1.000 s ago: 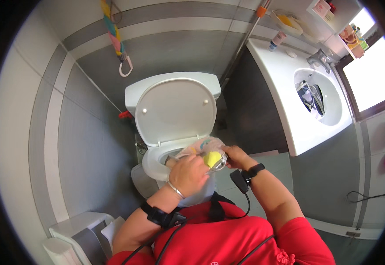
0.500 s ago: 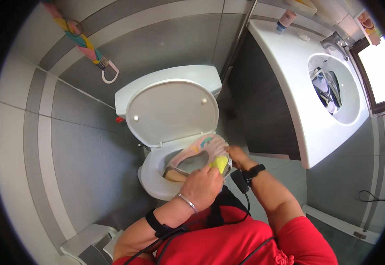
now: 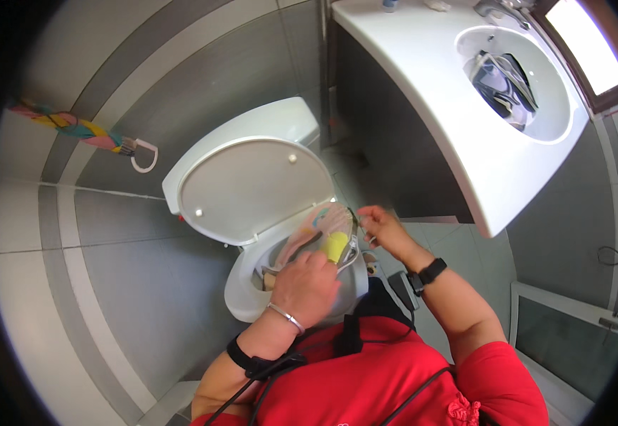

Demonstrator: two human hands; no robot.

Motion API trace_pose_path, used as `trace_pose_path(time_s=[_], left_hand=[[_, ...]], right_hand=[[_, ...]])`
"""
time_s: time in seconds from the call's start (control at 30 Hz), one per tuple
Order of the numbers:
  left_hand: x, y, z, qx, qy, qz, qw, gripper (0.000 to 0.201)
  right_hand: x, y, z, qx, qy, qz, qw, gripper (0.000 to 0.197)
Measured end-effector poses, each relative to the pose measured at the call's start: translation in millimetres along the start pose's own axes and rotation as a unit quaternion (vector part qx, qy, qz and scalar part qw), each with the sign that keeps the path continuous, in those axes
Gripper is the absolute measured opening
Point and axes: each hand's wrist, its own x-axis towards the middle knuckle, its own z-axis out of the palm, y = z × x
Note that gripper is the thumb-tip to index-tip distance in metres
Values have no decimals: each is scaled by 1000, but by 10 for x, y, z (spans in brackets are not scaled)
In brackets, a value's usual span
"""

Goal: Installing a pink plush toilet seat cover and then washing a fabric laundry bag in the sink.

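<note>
A pale pink curved pad (image 3: 332,213) with coloured patches, perhaps a seat cover, lies over the right part of the open toilet seat (image 3: 241,302). A bright yellow patch (image 3: 335,246) shows on it; whether that is a separate piece I cannot tell. My left hand (image 3: 305,285) bends its fingers closed at the pad's near edge, its fingertips partly hidden. Just right of the pad is my right hand (image 3: 387,231), thumb and fingers apart. A thin white loop (image 3: 351,259) hangs by the pad's right edge.
The raised toilet lid (image 3: 256,188) leans on the cistern (image 3: 280,122). To the right, a white counter (image 3: 458,142) holds a basin (image 3: 561,117) with dark and grey things in it. A folded colourful umbrella (image 3: 82,129) hangs on the left wall. Black cables (image 3: 422,390) cross my red top.
My right hand has come off the pad's right edge and moved a little away, its fingers opening. My left hand has shifted slightly left and down. The whole view has tilted and turned.
</note>
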Motion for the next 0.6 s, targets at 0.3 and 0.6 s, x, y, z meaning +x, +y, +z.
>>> trace_pose_path(time_s=[0.3,0.6], left_hand=[[-56,2,47,16,46,27,998,20],[-99,39,102,8,47,23,999,18]], right_hand=[[-395,-231,127,-256,-29,-183,949,27],[-298,-301,126,-53,-77,83,992,19]])
